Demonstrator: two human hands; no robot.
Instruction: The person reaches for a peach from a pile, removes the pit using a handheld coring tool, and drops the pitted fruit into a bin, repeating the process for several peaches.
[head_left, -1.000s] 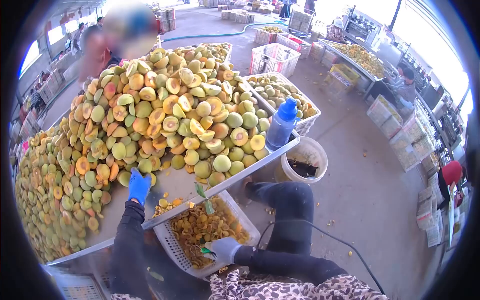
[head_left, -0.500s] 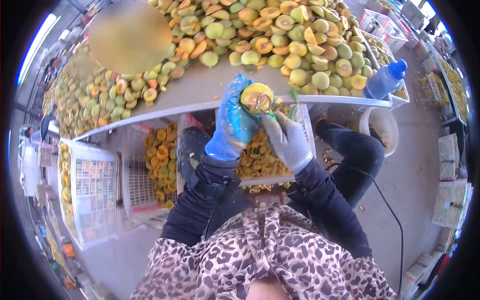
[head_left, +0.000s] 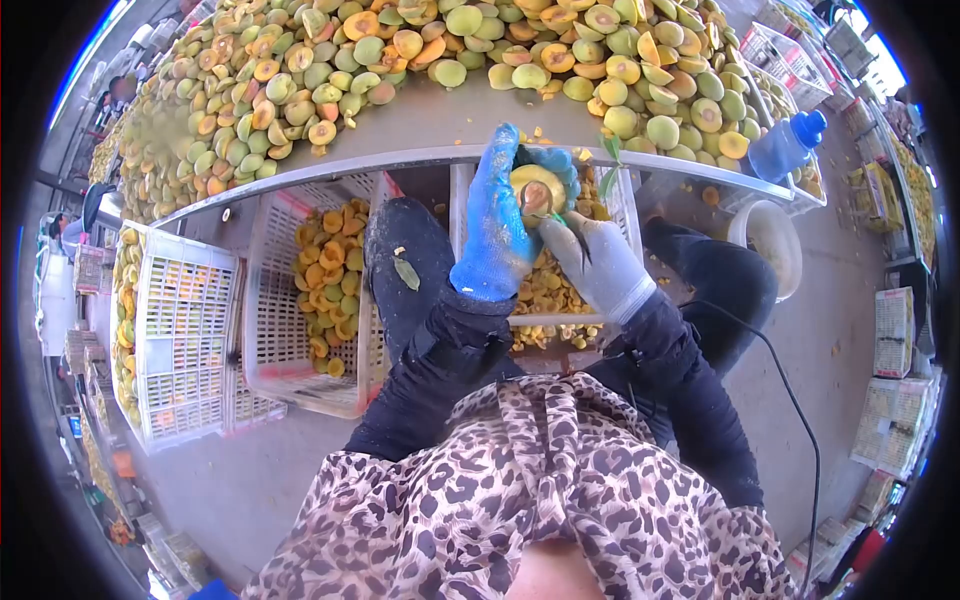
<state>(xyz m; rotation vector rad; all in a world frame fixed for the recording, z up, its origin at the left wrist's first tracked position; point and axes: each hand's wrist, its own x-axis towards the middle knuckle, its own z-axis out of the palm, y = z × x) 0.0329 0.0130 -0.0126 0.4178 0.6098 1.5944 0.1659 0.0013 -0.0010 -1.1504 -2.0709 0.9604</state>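
My left hand [head_left: 490, 235], in a wet blue glove, cups a peach half [head_left: 541, 186] with its cut yellow face and brown pit turned up toward me. In a pale grey glove, my right hand [head_left: 603, 268] is closed around a pitting tool [head_left: 557, 219]; a bit of its green handle shows at the fingertips. The tool's end is at the lower edge of the pit, mostly hidden by the fingers. Both hands are close together, just past the table's front edge and above a crate [head_left: 633, 222] that holds yellow fruit pieces.
Halved peaches [head_left: 330, 75] are heaped across the table [head_left: 420, 132]. A blue bottle [head_left: 785, 148] stands at its right end, above a white bucket [head_left: 740, 240]. White crates [head_left: 185, 345] with fruit stand to the left. A black cable [head_left: 790, 400] runs along the floor at right.
Both hands have moved slightly right and down in view, along with the peach half. The tool's metal loop, visible over the pit before, is now mostly hidden. The camera view has shifted.
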